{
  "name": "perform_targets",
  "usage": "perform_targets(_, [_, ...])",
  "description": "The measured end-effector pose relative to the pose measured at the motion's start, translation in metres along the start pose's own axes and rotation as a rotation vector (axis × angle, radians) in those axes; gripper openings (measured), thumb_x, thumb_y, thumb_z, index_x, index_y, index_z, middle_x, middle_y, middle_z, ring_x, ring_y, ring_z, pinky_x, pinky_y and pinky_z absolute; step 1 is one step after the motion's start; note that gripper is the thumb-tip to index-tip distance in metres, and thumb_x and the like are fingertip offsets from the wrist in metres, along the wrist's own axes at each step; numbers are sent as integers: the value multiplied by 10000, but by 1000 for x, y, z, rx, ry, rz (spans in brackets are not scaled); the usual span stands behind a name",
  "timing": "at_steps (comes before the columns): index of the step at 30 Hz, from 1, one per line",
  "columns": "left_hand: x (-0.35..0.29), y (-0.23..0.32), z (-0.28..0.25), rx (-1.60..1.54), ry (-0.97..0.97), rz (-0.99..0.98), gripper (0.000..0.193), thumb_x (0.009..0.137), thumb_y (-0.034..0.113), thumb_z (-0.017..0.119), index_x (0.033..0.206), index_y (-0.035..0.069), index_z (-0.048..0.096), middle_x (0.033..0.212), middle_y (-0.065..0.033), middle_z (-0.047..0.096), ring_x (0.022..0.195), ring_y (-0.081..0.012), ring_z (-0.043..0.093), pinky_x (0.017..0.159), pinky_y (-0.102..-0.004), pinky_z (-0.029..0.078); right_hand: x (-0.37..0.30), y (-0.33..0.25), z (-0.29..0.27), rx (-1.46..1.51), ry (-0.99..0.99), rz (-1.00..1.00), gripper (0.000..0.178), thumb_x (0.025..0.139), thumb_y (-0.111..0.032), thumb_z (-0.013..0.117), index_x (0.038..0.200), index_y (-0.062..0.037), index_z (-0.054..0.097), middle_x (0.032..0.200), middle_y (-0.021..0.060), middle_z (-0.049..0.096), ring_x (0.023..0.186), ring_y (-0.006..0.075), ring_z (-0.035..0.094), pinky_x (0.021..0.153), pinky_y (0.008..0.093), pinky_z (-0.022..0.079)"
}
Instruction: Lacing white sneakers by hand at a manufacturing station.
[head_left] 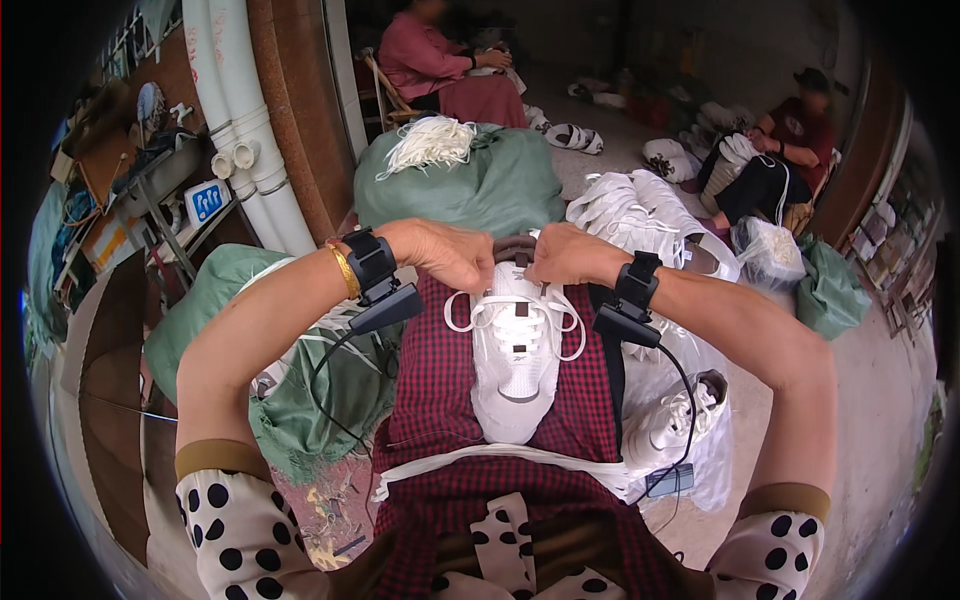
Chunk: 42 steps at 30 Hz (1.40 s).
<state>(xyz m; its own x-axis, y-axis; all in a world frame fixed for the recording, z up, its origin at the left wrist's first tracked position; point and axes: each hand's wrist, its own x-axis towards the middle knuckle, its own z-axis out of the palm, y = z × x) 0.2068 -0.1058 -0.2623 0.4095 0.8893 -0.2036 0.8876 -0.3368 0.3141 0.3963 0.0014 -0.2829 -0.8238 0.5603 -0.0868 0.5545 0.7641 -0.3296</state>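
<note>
A white sneaker (pixel 515 385) rests on my lap, toe toward me, over a red and black checked apron (pixel 430 400). Its white laces are threaded through the eyelets, and a loop of shoelace (pixel 572 340) hangs out on either side. Beside the dark collar of the shoe, my left hand (pixel 445 258) is closed in a pinch at the left end of the lace. Across from it my right hand (pixel 570 255) pinches the lace at the right side of the tongue. The fingertips themselves are partly hidden.
Ahead lies a green sack (pixel 460 185) topped by a bundle of white laces (pixel 433 143). White shoes (pixel 630 215) are heaped at the right, and another sneaker (pixel 680 420) stands near my right knee. A second green sack (pixel 215 320) is at left. Two people sit farther back.
</note>
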Motion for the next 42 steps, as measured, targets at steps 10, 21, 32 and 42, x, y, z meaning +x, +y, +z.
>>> perform_targets(10, [19, -13, 31, -77, 159, -113, 165, 796, 144, 629, 746, -3, 686, 824, -124, 591, 725, -252, 586, 662, -385, 472, 17, 20, 9, 610, 78, -51, 369, 1016, -365, 574, 905, -30, 684, 708, -6, 585, 586, 66, 492, 541, 234, 414])
perform_targets(21, [-5, 15, -4, -583, 599, -144, 344, 1029, 310, 540, 1235, 45, 614, 956, -48, 602, 705, -93, 544, 599, -241, 469, -4, 17, 22, 836, 262, -128, 292, 976, -243, 548, 950, 8, 694, 793, 70, 669, 708, 106, 606, 623, 275, 473])
perform_targets(32, [-51, -24, 103, -755, 690, -258, 348, 954, 169, 640, 1261, 8, 606, 997, -30, 636, 776, -101, 609, 680, -268, 518, -14, -5, 31, -25, 330, -585, 367, 806, -192, 684, 1092, 36, 661, 1062, 209, 637, 1096, 368, 548, 935, 466, 478])
perform_targets(42, [-57, -16, 114, -630, 707, -169, 271, 940, 116, 649, 1187, 4, 647, 914, -11, 642, 731, -60, 573, 684, -255, 496, -23, -9, 10, 116, 62, -248, 481, 879, -419, 661, 1066, 25, 661, 953, 180, 684, 860, 348, 651, 803, 432, 519])
